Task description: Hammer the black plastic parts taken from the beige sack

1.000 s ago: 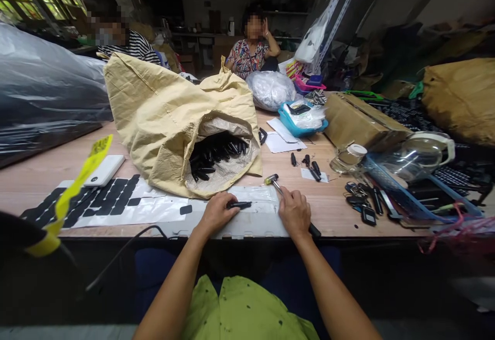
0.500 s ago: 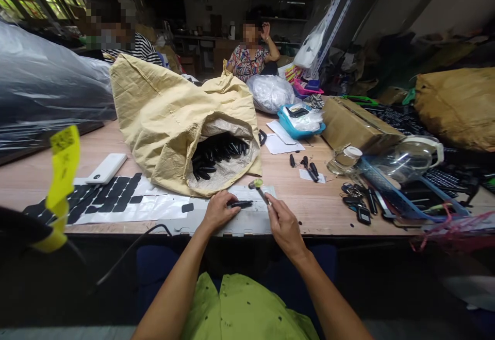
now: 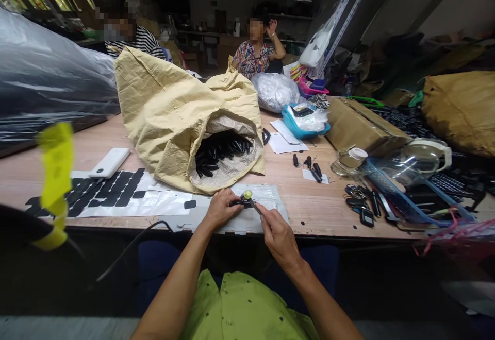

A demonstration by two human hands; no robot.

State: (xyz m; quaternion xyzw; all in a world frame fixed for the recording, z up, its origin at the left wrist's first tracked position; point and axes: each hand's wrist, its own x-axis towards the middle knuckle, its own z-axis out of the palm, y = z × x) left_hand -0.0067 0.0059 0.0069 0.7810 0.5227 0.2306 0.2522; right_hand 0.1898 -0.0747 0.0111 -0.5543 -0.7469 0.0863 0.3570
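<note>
My left hand [image 3: 223, 208] is closed on a slim black plastic piece [image 3: 236, 203], holding it down on a grey-white board [image 3: 270, 196] at the table's front edge. In my right hand [image 3: 279, 234] is the handle of a small hammer [image 3: 246, 196] with a yellowish-green face. The hammer head is over the black piece, hiding part of it; whether they touch I cannot tell. Just beyond lies a beige cloth sack [image 3: 162, 108], its mouth facing me, with many similar black pieces [image 3: 222, 149] inside.
White sheet with black stickers [image 3: 119, 188] and a white power bank [image 3: 110, 163] lie left. On the right are loose black pieces [image 3: 317, 170], a glass jug [image 3: 417, 162], a blue tray [image 3: 410, 190] and a cardboard box [image 3: 359, 123]. Two people [image 3: 255, 54] sit across the table.
My right hand has moved left and brought the hammer head over the black piece. My left hand stays on the piece. The whole view has shifted slightly.
</note>
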